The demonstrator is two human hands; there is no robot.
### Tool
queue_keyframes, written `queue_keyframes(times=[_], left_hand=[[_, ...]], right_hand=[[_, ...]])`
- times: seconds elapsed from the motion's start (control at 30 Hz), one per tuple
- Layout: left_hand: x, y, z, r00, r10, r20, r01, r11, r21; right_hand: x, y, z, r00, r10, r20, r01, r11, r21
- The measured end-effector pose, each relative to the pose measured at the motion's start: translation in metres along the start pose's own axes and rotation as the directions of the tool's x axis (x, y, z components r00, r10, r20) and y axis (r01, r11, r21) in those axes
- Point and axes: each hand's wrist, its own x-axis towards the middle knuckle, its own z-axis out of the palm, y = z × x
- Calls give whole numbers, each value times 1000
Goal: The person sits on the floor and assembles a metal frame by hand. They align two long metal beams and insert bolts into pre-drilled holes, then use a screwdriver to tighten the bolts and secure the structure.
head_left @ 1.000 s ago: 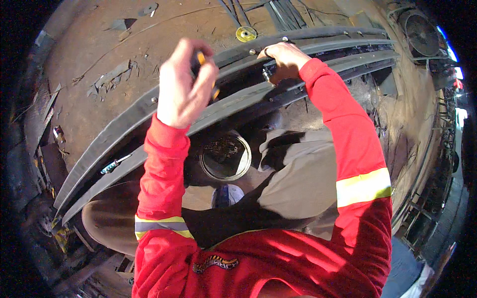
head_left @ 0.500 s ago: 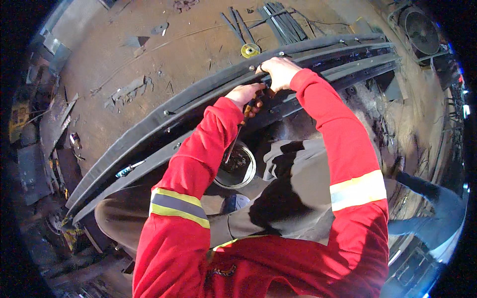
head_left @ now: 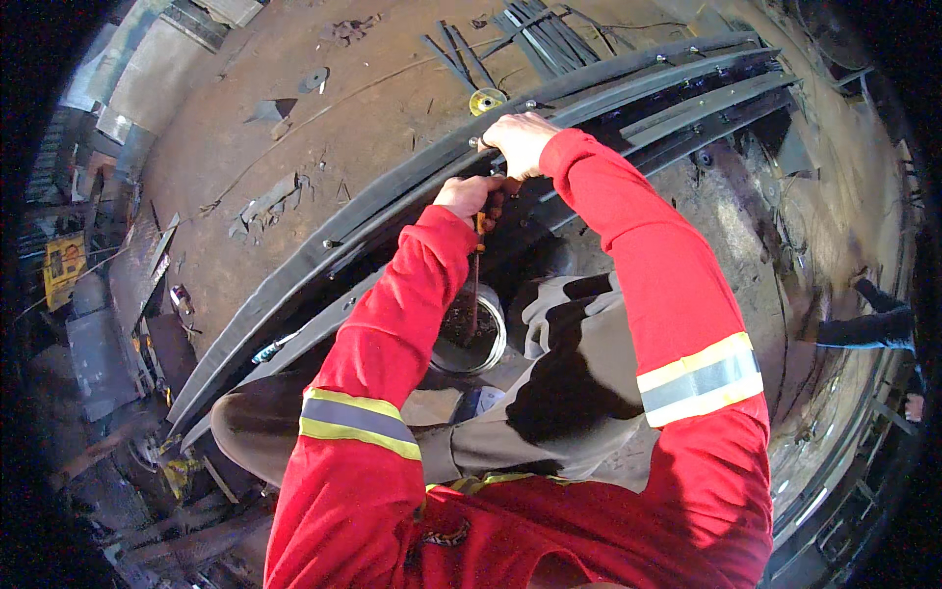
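Note:
Long curved dark strips [head_left: 285, 280] run across in front of me, with bolts along them. My left hand [head_left: 469, 196] is closed around a tool with an orange handle and long thin shaft, like a screwdriver [head_left: 480, 232]. The shaft points down towards a white bucket [head_left: 496, 346] with small dark pieces inside. My right hand [head_left: 522, 140] curls over the strips, thumb side close to my left fingers. Beside its knuckles a bolt [head_left: 477, 143] sticks up. What the right fingertips hold underneath is hidden.
A yellow disc [head_left: 487, 100] and a bundle of dark bars [head_left: 549, 44] lie beyond the strips. A blue-handled tool [head_left: 267, 351] rests on the strips at left. Scrap pieces [head_left: 265, 201] lie on the brown floor. Another person's dark-clothed limb [head_left: 868, 324] shows at far right.
The tool in my left hand now hangs more upright over the bucket. Both hands stay close together at the strips. The view has shifted, and the other person shows less at right.

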Motion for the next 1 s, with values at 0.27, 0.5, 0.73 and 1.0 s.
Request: queue_keyframes(times=[0.27, 0.5, 0.73, 1.0], left_hand=[[-6, 5, 16, 982, 18, -186, -25, 999, -36], [-27, 18, 22, 962, 30, -272, 35, 972, 231], [-93, 1, -55, 885, 463, 45, -461, 858, 227], [-254, 58, -114, 429, 838, 337, -620, 1, 785]], right_hand=[[-4, 3, 0, 998, -13, -61, 13, 1000, 0], [-1, 3, 3, 998, -18, -66, 18, 1000, 5], [7, 2, 5, 999, -17, -30, 18, 999, 34], [5, 11, 13, 999, 20, -31, -19, 998, 54]])
